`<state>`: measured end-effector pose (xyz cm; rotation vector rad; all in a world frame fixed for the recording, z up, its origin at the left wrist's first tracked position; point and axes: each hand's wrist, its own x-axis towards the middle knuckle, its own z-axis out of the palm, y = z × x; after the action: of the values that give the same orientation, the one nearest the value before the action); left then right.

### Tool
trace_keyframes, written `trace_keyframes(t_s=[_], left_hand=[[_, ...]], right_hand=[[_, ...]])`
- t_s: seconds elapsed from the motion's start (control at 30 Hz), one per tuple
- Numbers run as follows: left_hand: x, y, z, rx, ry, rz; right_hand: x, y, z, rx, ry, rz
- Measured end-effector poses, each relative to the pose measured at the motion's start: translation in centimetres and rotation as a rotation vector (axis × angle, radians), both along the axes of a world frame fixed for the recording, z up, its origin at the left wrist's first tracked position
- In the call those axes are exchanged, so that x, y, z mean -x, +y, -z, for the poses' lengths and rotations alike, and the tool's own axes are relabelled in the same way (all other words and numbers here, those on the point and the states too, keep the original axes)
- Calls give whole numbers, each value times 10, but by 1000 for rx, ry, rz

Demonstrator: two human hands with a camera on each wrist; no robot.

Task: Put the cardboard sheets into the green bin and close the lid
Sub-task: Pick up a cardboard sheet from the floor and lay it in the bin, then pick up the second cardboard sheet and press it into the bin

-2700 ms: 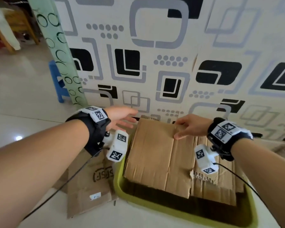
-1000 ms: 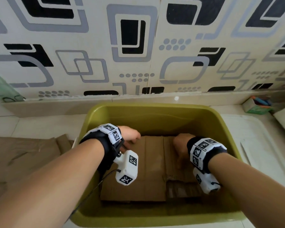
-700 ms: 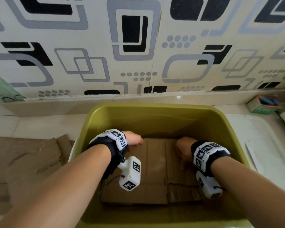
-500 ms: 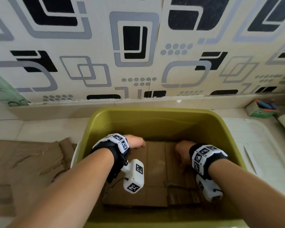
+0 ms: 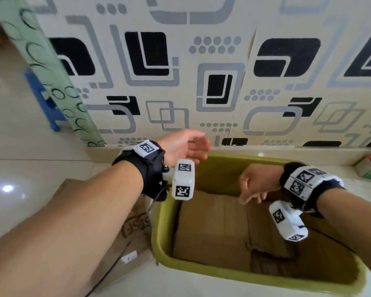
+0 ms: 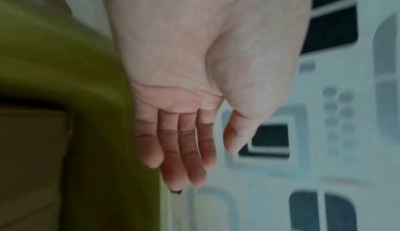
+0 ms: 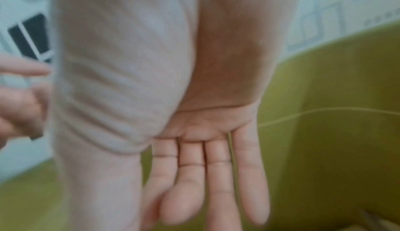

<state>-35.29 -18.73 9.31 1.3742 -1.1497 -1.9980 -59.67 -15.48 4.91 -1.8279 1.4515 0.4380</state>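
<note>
Patterned wall [image 5: 201,61] behind green bin [image 5: 159,243] of cardboard sheets [image 5: 212,232]; both hands above, fingers straight, empty.

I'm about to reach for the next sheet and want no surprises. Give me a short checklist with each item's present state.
1. Left hand free: ok, fingers relaxed, holding nothing.
2. Right hand free: ok, open above the bin, holding nothing.
3. Brown cardboard sheets already in the olive-green plastic bin lie flat: ok.
4. More to load: not ok, a printed brown cardboard sheet lies on the floor left of the bin.
5. Bin open for loading: ok.
6. Lid within reach: cannot tell, none clearly visible.
</note>
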Motion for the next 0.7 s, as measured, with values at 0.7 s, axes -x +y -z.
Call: trace_keyframes(t_s=[0.7], left_hand=[[-238,64,98,-220,-936,-144]], right_hand=[[-321,-32,-42,114,-329,-48]])
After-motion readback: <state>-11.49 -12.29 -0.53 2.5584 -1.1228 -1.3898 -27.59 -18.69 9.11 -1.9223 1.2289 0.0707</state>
